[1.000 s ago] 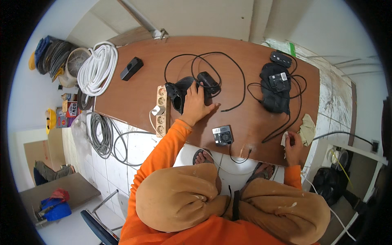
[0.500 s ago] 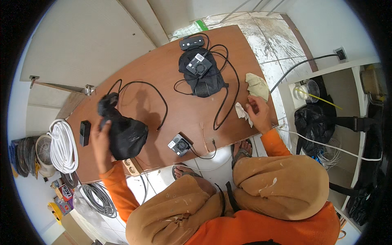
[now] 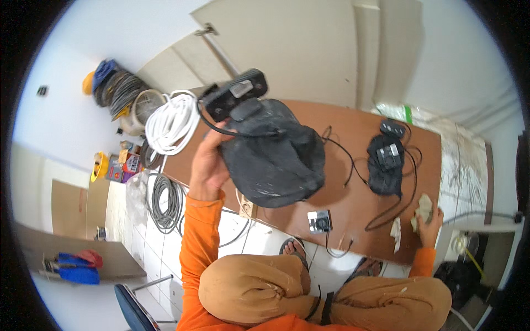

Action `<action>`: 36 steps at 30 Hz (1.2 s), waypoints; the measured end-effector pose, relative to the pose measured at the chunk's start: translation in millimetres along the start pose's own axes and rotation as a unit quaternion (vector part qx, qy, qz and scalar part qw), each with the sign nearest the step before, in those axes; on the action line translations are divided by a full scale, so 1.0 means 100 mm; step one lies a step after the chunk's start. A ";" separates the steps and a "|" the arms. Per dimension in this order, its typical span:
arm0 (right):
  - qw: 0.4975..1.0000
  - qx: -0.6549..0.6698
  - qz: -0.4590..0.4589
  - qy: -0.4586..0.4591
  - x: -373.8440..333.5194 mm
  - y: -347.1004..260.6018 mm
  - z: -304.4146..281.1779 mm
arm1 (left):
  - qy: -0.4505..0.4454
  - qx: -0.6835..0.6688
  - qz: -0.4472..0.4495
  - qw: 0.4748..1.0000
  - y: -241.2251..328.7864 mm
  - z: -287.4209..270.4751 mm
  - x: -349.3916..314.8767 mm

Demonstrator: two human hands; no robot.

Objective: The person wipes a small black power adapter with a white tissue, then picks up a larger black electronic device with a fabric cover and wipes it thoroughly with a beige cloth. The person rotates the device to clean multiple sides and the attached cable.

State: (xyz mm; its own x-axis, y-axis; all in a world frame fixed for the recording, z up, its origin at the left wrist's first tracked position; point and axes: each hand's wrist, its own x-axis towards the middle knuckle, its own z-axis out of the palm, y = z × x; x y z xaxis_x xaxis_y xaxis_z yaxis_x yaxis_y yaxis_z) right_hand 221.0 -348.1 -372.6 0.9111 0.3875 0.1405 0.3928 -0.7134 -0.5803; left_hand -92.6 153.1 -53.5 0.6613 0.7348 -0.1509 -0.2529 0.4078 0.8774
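One black cap (image 3: 276, 165) is held up by the left hand (image 3: 212, 160) and appears raised over the left part of the brown table (image 3: 359, 212). A black rectangular module (image 3: 236, 95) sits at the cap's far left edge; a black cable (image 3: 232, 132) loops from it across the cap.

Left hand: fingers closed around the cap's left side; the fingertips behind the fabric are hidden.

Right hand (image 3: 429, 227): at the table's right edge, fingers bent and touching a pale cloth (image 3: 424, 212). Whether they grip it cannot be told. A white crumpled tissue (image 3: 396, 234) lies just left.

Step in hand, as judged: supporting the cap aloft. The next move calls for a steady grip, the module kept supported, and slack in the cable.
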 end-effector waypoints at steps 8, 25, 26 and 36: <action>0.998 -0.023 0.031 -0.054 -0.08 0.28 0.26 | -0.068 -0.021 -0.006 0.997 0.25 0.39 -0.47; 0.929 0.295 -0.177 0.133 1.11 -2.09 -1.25 | -0.118 -0.036 0.166 0.978 0.72 0.85 -0.50; 0.912 0.327 -0.212 0.128 1.15 -2.44 -1.36 | -0.116 -0.044 0.164 0.979 0.71 0.90 -0.53; 0.772 0.304 -0.559 0.008 0.63 -4.93 -1.96 | -0.060 0.040 0.269 0.961 0.10 0.95 -0.53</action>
State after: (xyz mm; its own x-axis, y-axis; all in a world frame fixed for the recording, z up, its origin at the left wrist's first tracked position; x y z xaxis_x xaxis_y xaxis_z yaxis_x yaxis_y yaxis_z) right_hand 109.0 -87.2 79.6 0.0491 0.5517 0.8326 0.8077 0.4685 -0.3580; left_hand -63.3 66.7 6.4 0.5282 0.7581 0.3825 -0.5290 -0.0585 0.8466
